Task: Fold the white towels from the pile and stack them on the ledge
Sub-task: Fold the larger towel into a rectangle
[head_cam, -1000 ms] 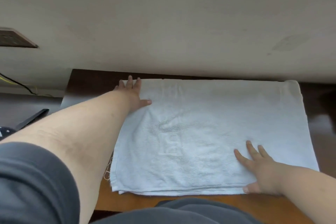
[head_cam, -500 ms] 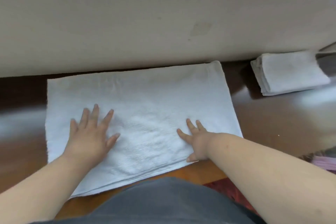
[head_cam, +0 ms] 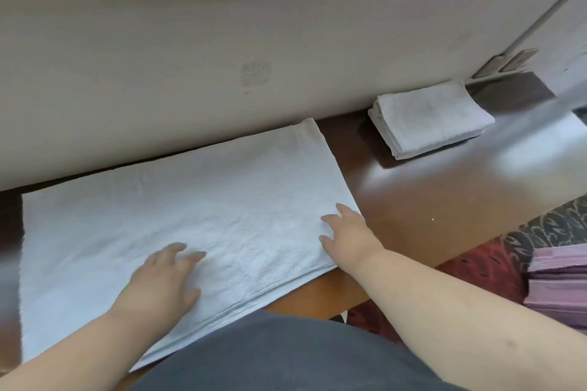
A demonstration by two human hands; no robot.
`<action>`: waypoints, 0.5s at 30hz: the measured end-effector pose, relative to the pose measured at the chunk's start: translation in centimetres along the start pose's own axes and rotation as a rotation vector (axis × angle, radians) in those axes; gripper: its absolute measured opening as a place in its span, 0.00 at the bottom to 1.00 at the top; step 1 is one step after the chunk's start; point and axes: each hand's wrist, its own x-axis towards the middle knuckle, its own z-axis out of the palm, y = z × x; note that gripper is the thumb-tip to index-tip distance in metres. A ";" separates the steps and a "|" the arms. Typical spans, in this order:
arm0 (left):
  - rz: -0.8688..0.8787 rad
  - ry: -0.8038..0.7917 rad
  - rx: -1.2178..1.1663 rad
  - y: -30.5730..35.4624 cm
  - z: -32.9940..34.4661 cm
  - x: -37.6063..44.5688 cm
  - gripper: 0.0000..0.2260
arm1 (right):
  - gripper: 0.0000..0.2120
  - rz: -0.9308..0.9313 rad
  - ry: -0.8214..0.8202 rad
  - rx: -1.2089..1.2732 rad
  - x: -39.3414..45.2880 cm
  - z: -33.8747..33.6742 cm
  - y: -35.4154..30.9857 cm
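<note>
Towel flat on ledge | left hand, right hand: grip loose, fingers pressing towel

Left grip flat, palm down, fingers spread; right grip likewise, forearm outstretched.

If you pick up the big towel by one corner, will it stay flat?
Probably not. The towel lies limp and doubled on the table, so it would likely droop and unfold. It looks light: both hands, left and right, just press it flat.

one spread towel, one folded stack, two hands
</note>
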 end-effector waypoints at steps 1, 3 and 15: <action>0.130 0.012 -0.037 2.2 -0.1 0.2 0.27 | 0.28 0.076 0.008 -0.001 -0.1 -0.2 1.9; 0.337 -0.045 -0.093 6.4 0.0 0.7 0.26 | 0.34 0.245 0.016 0.127 0.0 -0.8 5.2; 0.006 -0.036 -0.283 19.3 -13.2 17.5 0.13 | 0.12 0.166 -0.360 0.373 2.3 0.2 12.4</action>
